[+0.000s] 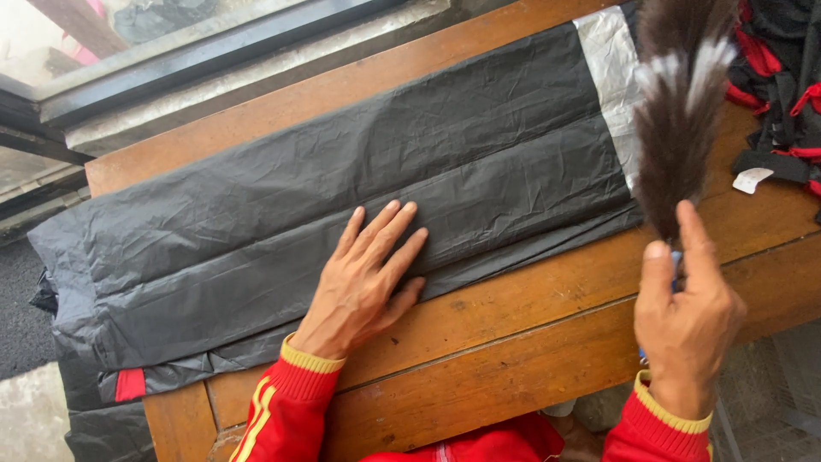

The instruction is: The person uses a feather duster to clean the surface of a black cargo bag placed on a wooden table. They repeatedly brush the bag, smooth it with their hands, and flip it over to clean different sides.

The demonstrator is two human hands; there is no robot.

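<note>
Two hands work at a brown wooden slatted table. The left hand lies flat, fingers spread, pressing a long folded black plastic sheet stretched across the tabletop, its far end silvery grey. The right hand is closed around the handle of a dark brown feather duster, held upright over the sheet's right end. Black-and-red fabric, possibly a bag, lies at the table's right corner.

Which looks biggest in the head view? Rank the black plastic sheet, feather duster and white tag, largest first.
1. Black plastic sheet, clearly largest.
2. Feather duster, held in the right hand; raised nearer the camera, so somewhat enlarged.
3. White tag, smallest.
</note>
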